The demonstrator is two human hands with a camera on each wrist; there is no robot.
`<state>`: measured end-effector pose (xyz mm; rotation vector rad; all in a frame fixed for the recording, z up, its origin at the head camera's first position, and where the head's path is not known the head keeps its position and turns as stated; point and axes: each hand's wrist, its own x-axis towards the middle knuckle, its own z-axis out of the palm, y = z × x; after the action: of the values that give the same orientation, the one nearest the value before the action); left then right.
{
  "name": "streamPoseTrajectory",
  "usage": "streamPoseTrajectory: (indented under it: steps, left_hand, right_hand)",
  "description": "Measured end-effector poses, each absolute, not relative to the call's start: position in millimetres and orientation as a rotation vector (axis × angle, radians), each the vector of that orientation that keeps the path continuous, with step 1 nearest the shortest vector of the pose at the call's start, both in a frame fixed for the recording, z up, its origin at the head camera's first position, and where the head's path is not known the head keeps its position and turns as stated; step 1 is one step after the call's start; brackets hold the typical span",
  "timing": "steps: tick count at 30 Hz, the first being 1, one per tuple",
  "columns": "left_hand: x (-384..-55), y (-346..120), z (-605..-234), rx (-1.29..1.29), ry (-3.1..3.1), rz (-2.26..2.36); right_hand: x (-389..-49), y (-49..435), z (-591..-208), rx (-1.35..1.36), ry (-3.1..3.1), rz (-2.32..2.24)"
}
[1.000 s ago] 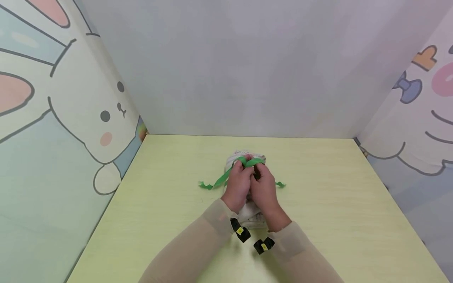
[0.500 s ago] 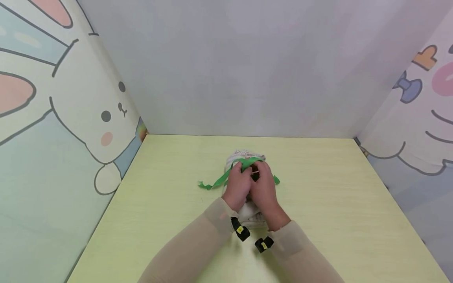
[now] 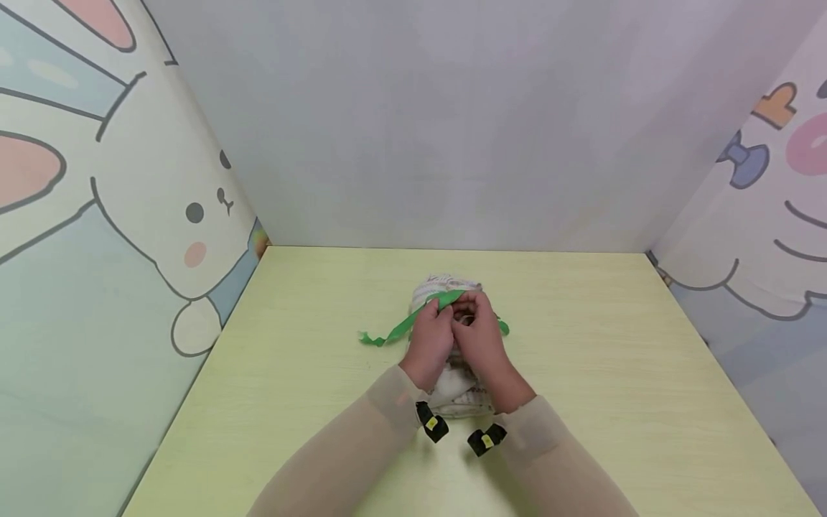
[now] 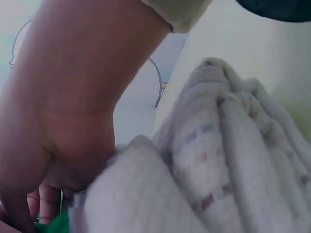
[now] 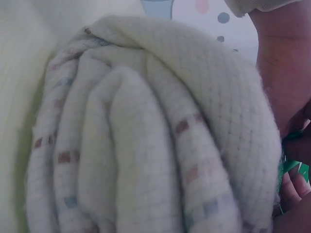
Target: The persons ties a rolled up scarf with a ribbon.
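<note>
A folded white towel (image 3: 452, 391) with small coloured squares lies on the table under both hands. Its thick folds fill much of the left wrist view, where the towel (image 4: 204, 160) stands close to the camera. A green ribbon (image 3: 405, 324) crosses the towel, one tail trailing to the left and a short end showing at the right. Near the towel's far part, my left hand (image 3: 431, 339) pinches the ribbon between thumb and fingers. My right hand (image 3: 483, 341) also pinches the ribbon, its fingers bent close to the left ones. The crossing of the ribbon is mostly hidden by the fingers.
The pale yellow table (image 3: 310, 301) spreads around the towel. A plain grey wall (image 3: 452, 143) rises behind it, with cartoon-printed walls on the left and right. Small black devices (image 3: 433, 422) are strapped at both wrists.
The piece of ribbon raised over the right fingers has drawn down and is largely out of sight. The ribbon's right end has pulled inward. Both hands stay close together over the towel.
</note>
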<state>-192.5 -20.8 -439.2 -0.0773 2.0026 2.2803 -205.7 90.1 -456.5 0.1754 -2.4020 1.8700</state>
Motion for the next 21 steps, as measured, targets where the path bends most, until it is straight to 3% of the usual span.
streamPoseTrajectory:
  steps: [21]
  left_hand:
    - [-192,-46,-442,0.006,2.055,2.248]
  right_hand:
    - [-206,100,-453,0.192,-2.296,2.079]
